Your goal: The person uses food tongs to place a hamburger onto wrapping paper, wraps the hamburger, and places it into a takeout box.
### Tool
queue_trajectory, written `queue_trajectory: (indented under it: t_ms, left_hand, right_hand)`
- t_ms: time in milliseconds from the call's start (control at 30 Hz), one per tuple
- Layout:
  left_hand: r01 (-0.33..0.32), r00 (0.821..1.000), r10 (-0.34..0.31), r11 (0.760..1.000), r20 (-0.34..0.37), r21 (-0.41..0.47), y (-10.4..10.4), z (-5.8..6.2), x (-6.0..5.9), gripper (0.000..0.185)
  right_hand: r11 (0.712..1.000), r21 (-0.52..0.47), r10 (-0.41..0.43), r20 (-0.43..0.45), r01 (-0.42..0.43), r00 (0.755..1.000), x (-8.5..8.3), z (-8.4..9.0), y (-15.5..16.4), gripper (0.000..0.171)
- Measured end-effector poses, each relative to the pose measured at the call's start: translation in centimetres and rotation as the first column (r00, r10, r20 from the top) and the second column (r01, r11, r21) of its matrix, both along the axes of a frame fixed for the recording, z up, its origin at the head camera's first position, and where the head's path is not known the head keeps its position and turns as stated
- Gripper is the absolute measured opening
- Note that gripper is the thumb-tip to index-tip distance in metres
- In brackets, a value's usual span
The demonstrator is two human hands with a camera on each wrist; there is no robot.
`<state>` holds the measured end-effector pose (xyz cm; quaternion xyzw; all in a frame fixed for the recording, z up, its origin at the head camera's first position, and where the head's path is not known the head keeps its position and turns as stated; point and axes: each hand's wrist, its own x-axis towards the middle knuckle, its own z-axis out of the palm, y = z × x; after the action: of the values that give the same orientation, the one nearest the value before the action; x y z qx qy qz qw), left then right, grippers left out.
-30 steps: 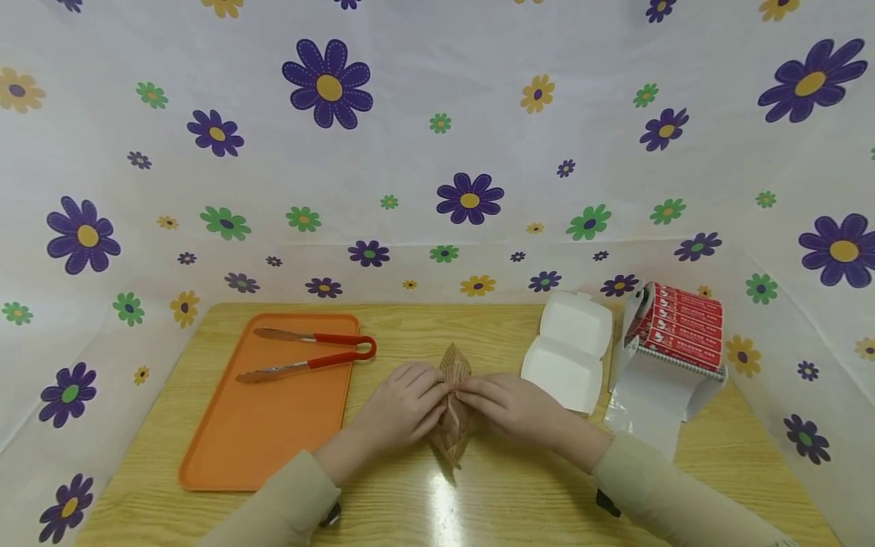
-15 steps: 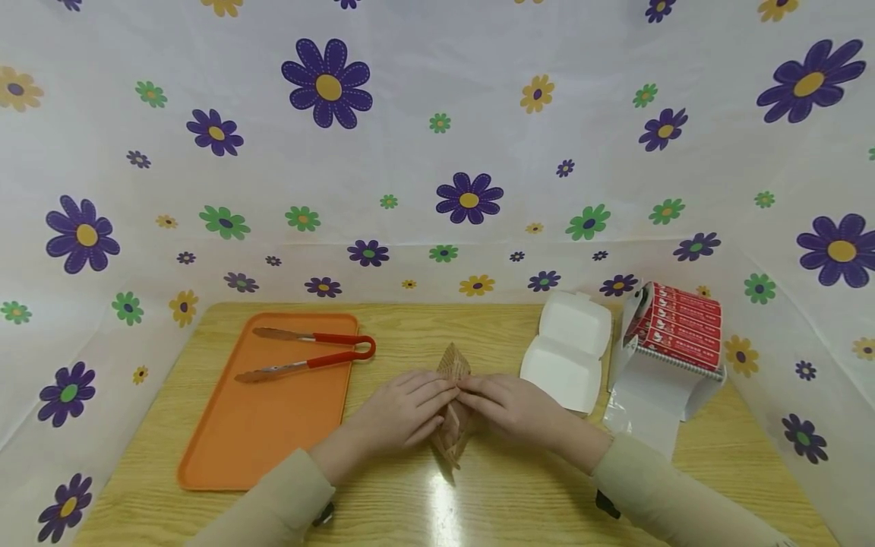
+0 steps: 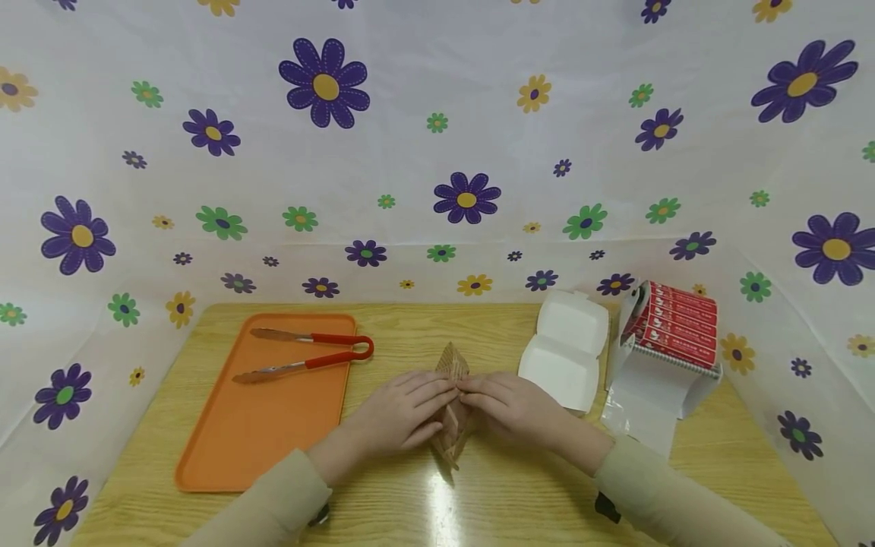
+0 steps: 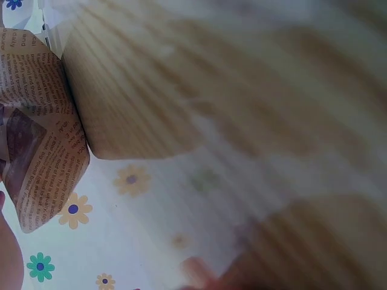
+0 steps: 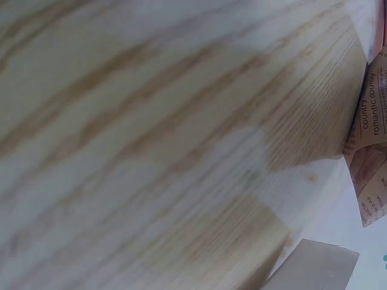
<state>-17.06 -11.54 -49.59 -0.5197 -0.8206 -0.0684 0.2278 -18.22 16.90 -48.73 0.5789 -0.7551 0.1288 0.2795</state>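
Observation:
A brown wrapping paper [image 3: 452,436] printed with newsprint-style text stands on the table between both hands, drawn up into a peaked diamond shape. From its left side, the left hand [image 3: 405,410] pinches the gathered top edge with its fingertips. Opposite it, the right hand [image 3: 514,409] pinches the same fold, fingertips nearly meeting. The left wrist view shows the printed paper [image 4: 51,78] at its left edge, with a darker patch in its middle. Part of the paper [image 5: 370,130] also enters the right wrist view at the right edge. What lies inside the wrapper cannot be made out.
On the left lies an orange tray [image 3: 260,448] with red-handled tongs [image 3: 342,339] on it. Right of the hands stands an opened white clamshell box [image 3: 560,372]. Beyond it is a dispenser with a roll of red printed labels [image 3: 680,323]. A flowered cloth [image 3: 396,152] hangs behind the wooden table.
The left hand's fingers have moved slightly inward along the paper's top fold and lie flatter over it. The right hand and the paper have hardly moved.

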Motion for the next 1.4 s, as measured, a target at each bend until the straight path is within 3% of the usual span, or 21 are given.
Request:
queue_trajectory:
  t_ms: [200, 600, 867, 967, 1100, 1400]
  left_hand:
    - [-0.018, 0.998, 0.022, 0.997, 0.058, -0.070, -0.5, -0.2, 0.2, 0.060]
    - [-0.016, 0.994, 0.023, 0.997, 0.104, -0.071, -0.6, 0.3, 0.5, 0.062]
    - [-0.012, 0.994, 0.016, 0.999, 0.108, -0.038, -0.3, 0.2, 0.4, 0.063]
    - [-0.009, 0.995, 0.012, 1.000, 0.102, -0.029, -0.2, 0.0, 0.3, 0.063]
    - [-0.011, 0.994, 0.014, 1.000, 0.104, -0.025, -0.2, -0.1, 0.3, 0.064]
    - [-0.028, 0.992, 0.032, 0.999, 0.123, -0.041, -0.1, 0.1, 0.6, 0.064]
  right_hand:
    - [1.000, 0.005, 0.006, 0.037, -0.006, 0.999, 0.0, -0.1, 0.2, 0.027]
    - [0.999, 0.019, -0.031, 0.099, 0.030, 0.995, 0.2, -0.2, 0.3, 0.030]
    - [0.999, -0.018, -0.037, 0.061, 0.039, 0.997, 0.2, 0.1, 1.1, 0.031]
    - [0.996, -0.041, -0.079, 0.048, 0.081, 0.996, 0.1, 0.5, 1.9, 0.027]
    - [0.988, -0.076, -0.135, 0.004, 0.135, 0.991, 0.0, 0.9, 3.1, 0.040]
    - [0.953, -0.212, -0.235, -0.076, 0.215, 0.969, 0.2, 2.3, 5.7, 0.033]
